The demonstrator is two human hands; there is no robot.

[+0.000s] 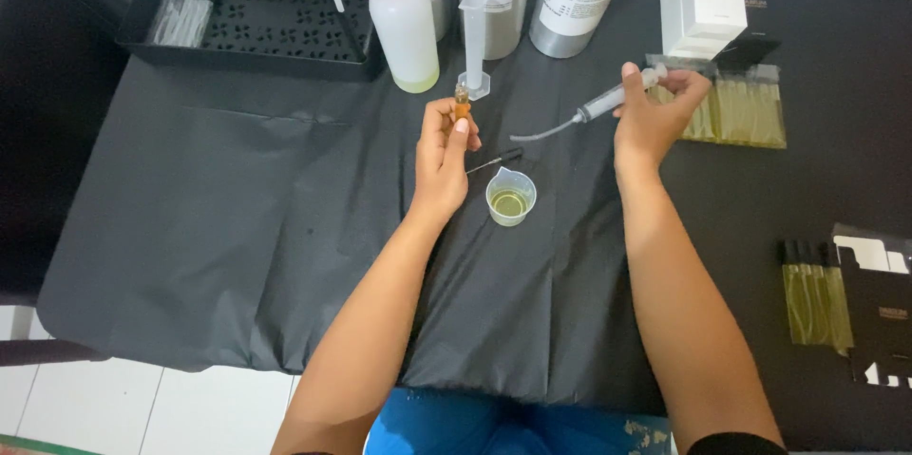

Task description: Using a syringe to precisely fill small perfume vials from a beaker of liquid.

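Over black cloth — left hand (443, 146) grips vial (462, 104) — right hand (652, 113) grips syringe (608, 102)

Black-clothed table (237, 227) with small beaker (511, 197) (yellowish liquid inside), black tray (180, 51), wash bottle (404, 28), white box (708, 9).

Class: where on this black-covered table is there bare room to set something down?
Bare cloth lies left of the left hand, below the black tray, and between the forearms under the small cup. The back edge by the wash bottle is crowded.
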